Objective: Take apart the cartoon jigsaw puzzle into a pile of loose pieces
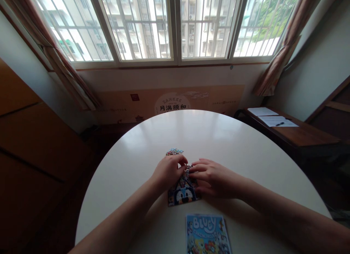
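on table, puzzle (right hand touching)

Room lies beyond the pieces; card obstructs nearside.

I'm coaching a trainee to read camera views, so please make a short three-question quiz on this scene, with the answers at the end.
1. True or false: the puzzle lies farther from the person than the Bluey picture.
2. What lies just beyond the left hand?
A) A pile of pieces
B) A cup
C) A pair of scissors
3. What can be seen on the side table at the right?

Key:
1. True.
2. A.
3. Papers and a pen.
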A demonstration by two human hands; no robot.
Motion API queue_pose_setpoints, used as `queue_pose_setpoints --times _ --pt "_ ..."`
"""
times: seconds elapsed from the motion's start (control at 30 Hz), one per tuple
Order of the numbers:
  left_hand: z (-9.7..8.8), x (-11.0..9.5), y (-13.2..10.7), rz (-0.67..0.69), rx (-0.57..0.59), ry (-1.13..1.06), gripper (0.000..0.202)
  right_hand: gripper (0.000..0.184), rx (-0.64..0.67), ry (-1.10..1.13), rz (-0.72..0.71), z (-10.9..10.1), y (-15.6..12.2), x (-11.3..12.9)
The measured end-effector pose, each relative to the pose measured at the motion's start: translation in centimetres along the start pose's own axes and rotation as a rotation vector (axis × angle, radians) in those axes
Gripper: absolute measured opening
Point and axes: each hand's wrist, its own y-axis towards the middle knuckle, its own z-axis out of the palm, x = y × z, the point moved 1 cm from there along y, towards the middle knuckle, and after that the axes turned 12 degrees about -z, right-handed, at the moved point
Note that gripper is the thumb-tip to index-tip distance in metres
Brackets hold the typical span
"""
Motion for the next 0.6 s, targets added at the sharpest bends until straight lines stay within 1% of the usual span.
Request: queue_pose_setpoints --times 0.17,0.33,0.43,0.5,0.6 --pt "-0.6 0.7 0.4 -0.019 -0.044 -0.033 0.011 0.038 0.006 -0.014 0.007 -0.1 -0.1 0.0" --pt "-2.6 2.5 1.2 -0.126 -0.142 -0.067 0.011 0.04 0.013 -0.018 0.009 0.1 -0.3 -0.3" --pt "-3.6 3.6 1.6 -0.199 -0.174 -0.079 0.012 0.041 0.026 -0.013 0.01 0.2 -0.3 -0.4" --pt "-3.9 4.2 1.8 -0.245 -0.186 -0.094 0.012 0.04 0.028 -0.009 0.006 0.1 -0.4 -0.4" --pt "-3.8 4.9 2.1 -0.279 -0.19 -0.095 0.013 0.04 0.025 -0.004 0.004 0.0 -0.4 -0.4"
